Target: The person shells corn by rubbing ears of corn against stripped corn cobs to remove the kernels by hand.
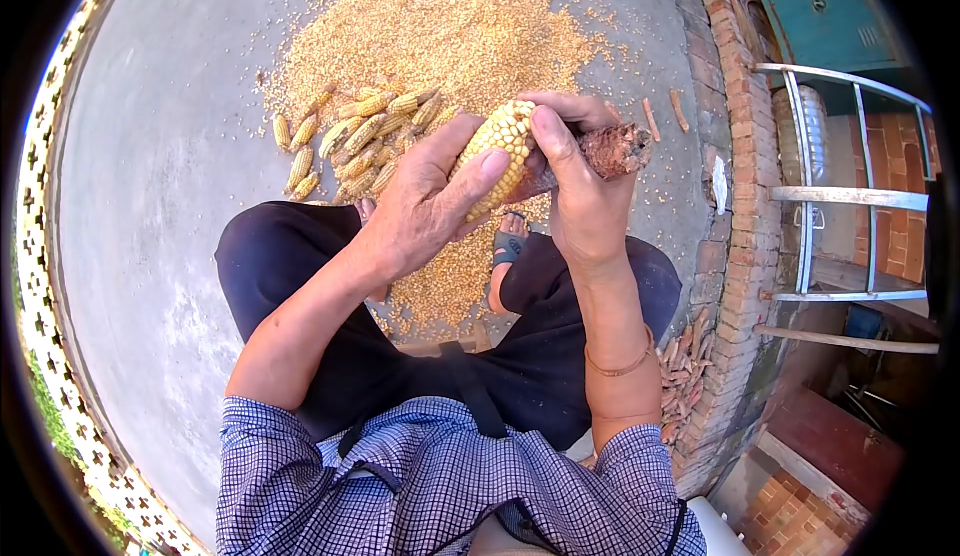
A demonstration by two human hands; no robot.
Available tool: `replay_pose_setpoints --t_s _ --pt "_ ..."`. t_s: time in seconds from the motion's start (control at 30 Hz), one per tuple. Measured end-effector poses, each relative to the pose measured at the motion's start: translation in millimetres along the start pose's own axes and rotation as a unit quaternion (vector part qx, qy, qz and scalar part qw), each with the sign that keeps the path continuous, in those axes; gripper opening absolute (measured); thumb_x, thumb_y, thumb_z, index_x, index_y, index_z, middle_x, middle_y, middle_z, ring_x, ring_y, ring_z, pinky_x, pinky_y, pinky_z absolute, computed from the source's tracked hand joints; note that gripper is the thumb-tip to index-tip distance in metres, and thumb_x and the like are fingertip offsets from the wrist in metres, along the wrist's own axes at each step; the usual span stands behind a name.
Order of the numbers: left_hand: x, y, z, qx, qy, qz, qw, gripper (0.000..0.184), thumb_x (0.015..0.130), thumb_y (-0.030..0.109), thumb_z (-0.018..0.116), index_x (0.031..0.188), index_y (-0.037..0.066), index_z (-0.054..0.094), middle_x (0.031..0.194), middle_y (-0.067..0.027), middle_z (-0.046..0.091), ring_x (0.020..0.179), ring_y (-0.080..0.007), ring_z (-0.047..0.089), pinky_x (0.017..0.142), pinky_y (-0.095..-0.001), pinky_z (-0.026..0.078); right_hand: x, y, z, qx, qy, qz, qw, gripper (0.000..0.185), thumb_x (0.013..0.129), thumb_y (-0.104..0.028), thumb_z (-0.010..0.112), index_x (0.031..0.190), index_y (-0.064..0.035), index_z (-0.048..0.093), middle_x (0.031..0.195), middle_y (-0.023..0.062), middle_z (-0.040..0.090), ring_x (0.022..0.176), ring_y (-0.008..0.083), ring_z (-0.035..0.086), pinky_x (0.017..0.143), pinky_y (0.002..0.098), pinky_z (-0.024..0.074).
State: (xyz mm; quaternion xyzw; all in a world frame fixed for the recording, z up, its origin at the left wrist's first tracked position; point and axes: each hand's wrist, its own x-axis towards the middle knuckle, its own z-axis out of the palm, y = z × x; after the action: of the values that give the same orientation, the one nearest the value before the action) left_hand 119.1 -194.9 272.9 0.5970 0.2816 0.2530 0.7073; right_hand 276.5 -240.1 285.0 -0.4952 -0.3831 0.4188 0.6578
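Note:
My left hand (425, 191) is closed around a yellow ear of corn (500, 146), its thumb lying along the side of the ear. In my right hand (588, 201) is a reddish-brown bare corncob (618, 150), with its rough end sticking out to the right. The right thumb touches the upper end of the ear, and the cob lies against it; where the two meet is partly hidden by my fingers. Beyond my left hand lies a heap of unshelled corn ears (370, 131). Loose kernels (430, 46) cover the ground behind it.
More kernels (440, 281) lie between my feet, one in a sandal (508, 248). Bare cobs (684, 376) are piled by my right knee, beside a low brick edge (748, 176). A metal railing (850, 196) stands past it. On the left runs a perforated wall (50, 246).

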Motion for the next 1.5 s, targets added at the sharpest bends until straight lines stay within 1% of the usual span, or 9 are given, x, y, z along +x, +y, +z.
replay_pose_setpoints --t_s 0.27,0.37,0.9,1.0,1.1,1.2,1.3,1.4,1.5 --pt "1.7 3.5 11.7 -0.106 0.024 -0.022 0.994 0.047 0.101 0.045 0.045 0.115 0.000 0.052 0.078 -0.0031 0.053 0.057 -0.0056 0.045 0.045 -0.0194 0.033 0.4 15.8 8.2 -0.063 0.056 -0.104 0.991 0.014 0.091 -0.011 0.068 0.095 0.0016 0.068 0.082 0.0042 0.067 0.061 0.0034 0.055 0.048 0.0201 0.0436" --pt "2.4 1.4 10.4 -0.086 0.032 -0.023 0.996 0.047 0.101 0.045 0.045 0.114 0.001 0.052 0.077 -0.0031 0.052 0.056 -0.0057 0.044 0.044 -0.0197 0.032 -1.7 3.1 10.7 -0.035 0.066 -0.012 0.997 0.013 0.091 -0.010 0.067 0.095 0.0023 0.068 0.079 0.0040 0.066 0.058 0.0028 0.054 0.047 0.0195 0.0427" --pt "5.8 4.2 -1.5 -0.339 -0.054 -0.161 0.925 0.051 0.101 0.051 0.039 0.110 0.003 0.055 0.071 -0.0039 0.050 0.049 -0.0066 0.037 0.041 -0.0200 0.026 4.1 9.8 2.3 -0.003 0.031 0.031 0.999 0.021 0.088 -0.015 0.072 0.099 0.0018 0.066 0.075 0.0044 0.065 0.059 0.0052 0.056 0.043 0.0200 0.0435" --pt "6.5 3.6 2.3 -0.299 -0.035 -0.153 0.941 0.049 0.102 0.050 0.040 0.110 0.003 0.055 0.075 -0.0054 0.052 0.052 -0.0074 0.040 0.043 -0.0200 0.029 4.4 6.6 -0.7 -0.040 0.030 0.048 0.998 0.021 0.087 -0.015 0.074 0.098 0.0017 0.066 0.076 0.0041 0.065 0.059 0.0054 0.056 0.046 0.0201 0.0449" --pt "11.2 14.6 23.2 -0.210 0.123 -0.133 0.961 0.050 0.103 0.048 0.035 0.111 0.002 0.052 0.076 -0.0081 0.054 0.048 -0.0077 0.040 0.041 -0.0197 0.030 4.4 10.3 -0.6 -0.072 0.066 0.022 0.995 0.022 0.087 -0.017 0.074 0.097 0.0014 0.066 0.076 0.0038 0.065 0.059 0.0059 0.057 0.050 0.0205 0.0463" --pt "11.7 4.8 14.6 -0.235 0.075 -0.118 0.962 0.048 0.104 0.046 0.035 0.112 0.002 0.052 0.079 -0.0090 0.055 0.053 -0.0086 0.042 0.043 -0.0207 0.032 7.0 13.3 -5.0 -0.056 0.076 0.065 0.993 0.024 0.087 -0.019 0.073 0.097 0.0014 0.067 0.079 0.0044 0.066 0.060 0.0061 0.057 0.052 0.0218 0.0464" --pt "11.6 6.3 14.8 -0.287 0.094 -0.149 0.942 0.047 0.105 0.046 0.033 0.112 0.003 0.051 0.079 -0.0090 0.055 0.051 -0.0086 0.041 0.043 -0.0209 0.030 10.7 18.3 -3.3 -0.033 0.113 -0.006 0.993 0.026 0.088 -0.021 0.073 0.099 0.0014 0.067 0.083 0.0049 0.067 0.061 0.0063 0.057 0.051 0.0220 0.0458" --pt "9.9 -4.7 3.7 -0.333 0.029 -0.136 0.933 0.046 0.104 0.047 0.036 0.117 0.005 0.051 0.086 -0.0100 0.057 0.057 -0.0104 0.044 0.048 -0.0221 0.031 7.2 14.3 -6.1 0.009 0.072 0.027 0.997 0.034 0.088 -0.024 0.072 0.110 0.0016 0.064 0.094 0.0071 0.066 0.074 0.0091 0.061 0.065 0.0253 0.0507" --pt "11.0 -1.6 6.3 -0.330 0.088 -0.155 0.927 0.046 0.105 0.047 0.034 0.118 0.006 0.051 0.082 -0.0092 0.057 0.055 -0.0107 0.042 0.047 -0.0222 0.030 0.8 13.0 2.2 -0.038 0.015 -0.036 0.999 0.043 0.089 -0.024 0.071 0.121 0.0020 0.057 0.110 0.0115 0.062 0.090 0.0144 0.063 0.084 0.0311 0.0497"
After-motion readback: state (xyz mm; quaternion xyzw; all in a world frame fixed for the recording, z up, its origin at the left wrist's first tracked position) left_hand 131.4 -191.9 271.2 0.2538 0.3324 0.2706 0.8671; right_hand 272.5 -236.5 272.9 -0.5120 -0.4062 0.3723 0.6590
